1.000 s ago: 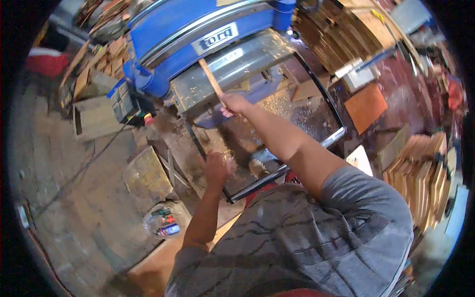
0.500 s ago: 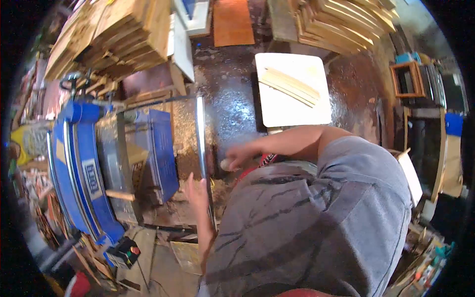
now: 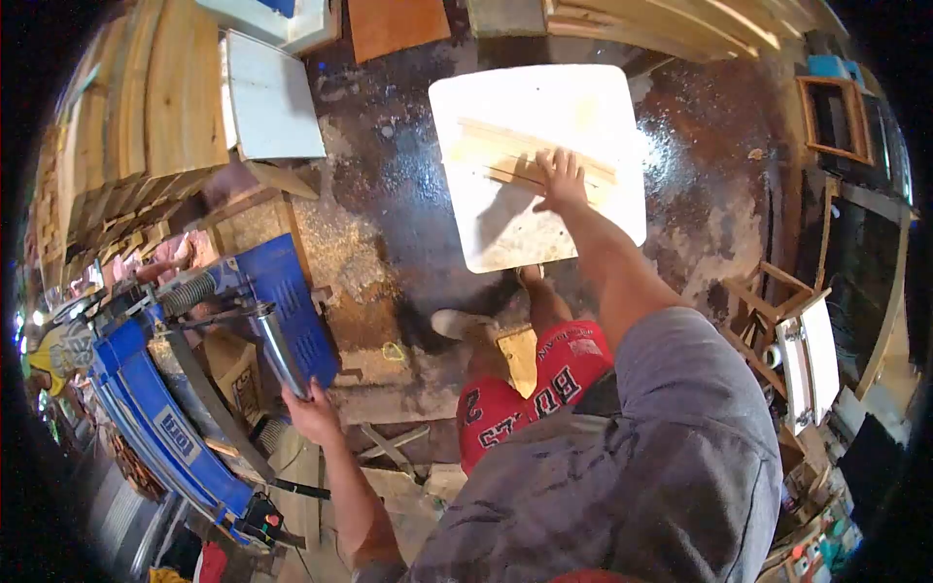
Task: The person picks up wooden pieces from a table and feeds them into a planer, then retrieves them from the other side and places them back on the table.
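Observation:
My right hand reaches over a white-topped table, its fingers spread above or lightly on several thin wooden strips. The strips lie side by side at a slant, and my hand casts a shadow on the tabletop. Lower left, my left hand is at the near end of a shiny metal roller, thumb and fingers on either side of it. This roller belongs to a blue machine with a lettered white label. Part of the left fingers is hidden behind the roller's end.
Stacked boards rise at the upper left beside a white panel. More boards lie along the top. Wood shavings cover the floor near the machine. At right are a wooden frame and a small wooden stand.
My right hand has moved from near my body out to the strips on the white table. My left hand has come onto the roller's end. The view has shifted, showing my red shorts and feet.

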### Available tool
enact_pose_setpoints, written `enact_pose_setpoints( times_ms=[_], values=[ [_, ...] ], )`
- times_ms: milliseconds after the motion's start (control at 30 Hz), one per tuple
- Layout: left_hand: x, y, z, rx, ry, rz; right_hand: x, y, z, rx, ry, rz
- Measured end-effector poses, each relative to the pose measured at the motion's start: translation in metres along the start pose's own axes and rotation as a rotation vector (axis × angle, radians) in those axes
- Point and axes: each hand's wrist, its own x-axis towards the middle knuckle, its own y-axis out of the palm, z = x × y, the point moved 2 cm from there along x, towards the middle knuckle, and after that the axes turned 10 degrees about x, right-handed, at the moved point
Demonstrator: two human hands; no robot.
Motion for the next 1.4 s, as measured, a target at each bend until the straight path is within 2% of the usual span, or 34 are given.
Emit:
enact_pose_setpoints(
  times_ms=[67,167,233,333,400,500,533,567,633,667,700,767,833,900,933,967,1033,1100,1167,1233,1300,1333,1367,1400],
  values=[
    [0.001,0.007,0.001,0.003,-0.008,0.016,0.029,0.004,-0.007,-0.065,-0.014,0.021],
    [0.002,0.013,0.006,0.003,0.062,-0.069,0.05,0.011,-0.009,-0.119,-0.085,0.044],
    [0.0,0.006,-0.002,-0.031,-0.017,0.007,0.052,0.014,-0.01,-0.105,-0.117,-0.008],
    [0.004,0.021,0.018,-0.004,-0.005,-0.031,0.047,-0.001,-0.003,-0.065,-0.175,0.055],
    [0.001,0.015,0.012,0.03,-0.014,-0.034,0.048,0.001,-0.004,-0.041,-0.221,-0.055],
    [0.002,0.015,0.011,0.056,-0.035,-0.03,0.039,-0.004,-0.006,0.117,-0.301,-0.015],
    [0.003,0.015,0.014,0.051,-0.042,-0.023,0.042,0.01,-0.004,0.125,-0.259,-0.077],
    [0.003,0.017,0.017,0.049,-0.058,-0.03,0.032,-0.002,-0.001,0.179,-0.264,0.029],
    [0.004,0.019,0.02,0.069,-0.053,-0.014,0.011,-0.011,0.006,0.266,-0.29,0.092],
    [0.002,0.005,0.005,-0.106,-0.065,0.036,0.003,-0.013,0.011,0.33,-0.323,0.14],
    [0.003,0.004,0.002,-0.115,-0.083,0.017,-0.01,-0.022,0.02,0.393,-0.359,0.189],
    [-0.005,0.001,-0.003,-0.221,0.238,-0.236,-0.047,-0.047,0.05,0.542,-0.435,0.292],
    [-0.038,-0.012,-0.03,-0.064,0.315,-0.271,-0.09,-0.067,0.091,0.746,-0.612,0.278],
    [-0.08,-0.023,-0.069,-0.643,0.209,0.135,-0.138,-0.108,0.137,0.866,-0.774,0.389],
    [-0.101,-0.037,-0.097,-0.915,0.203,0.286,-0.167,-0.118,0.16,0.847,-0.851,0.365],
    [-0.116,-0.04,-0.12,-1.367,0.176,0.376,-0.19,-0.128,0.181,0.825,-0.927,0.343],
    [-0.133,-0.057,-0.14,-1.995,0.05,0.583,-0.226,-0.139,0.221,0.691,-1.112,0.407],
    [-0.13,-0.059,-0.118,-2.263,-0.261,0.547,-0.266,-0.16,0.271,0.582,-1.274,0.448],
    [-0.115,-0.071,-0.077,-2.369,-0.238,0.383,-0.306,-0.185,0.312,0.201,-1.239,0.418],
    [-0.091,-0.087,-0.036,-2.47,-0.217,0.262,-0.345,-0.206,0.358,0.095,-1.328,0.394],
    [-0.073,-0.108,0.007,-2.559,-0.281,0.031,-0.376,-0.207,0.396,-0.061,-1.366,0.329],
    [-0.063,-0.1,0.03,-2.585,-0.287,-0.008,-0.393,-0.21,0.412,-0.074,-1.403,0.332],
    [-0.05,-0.086,0.056,-2.664,-0.168,-0.064,-0.399,-0.2,0.423,-0.104,-1.421,0.332],
    [-0.042,-0.081,0.08,-2.731,-0.045,-0.114,-0.399,-0.191,0.433,0.127,-1.528,0.375]
  ],
)
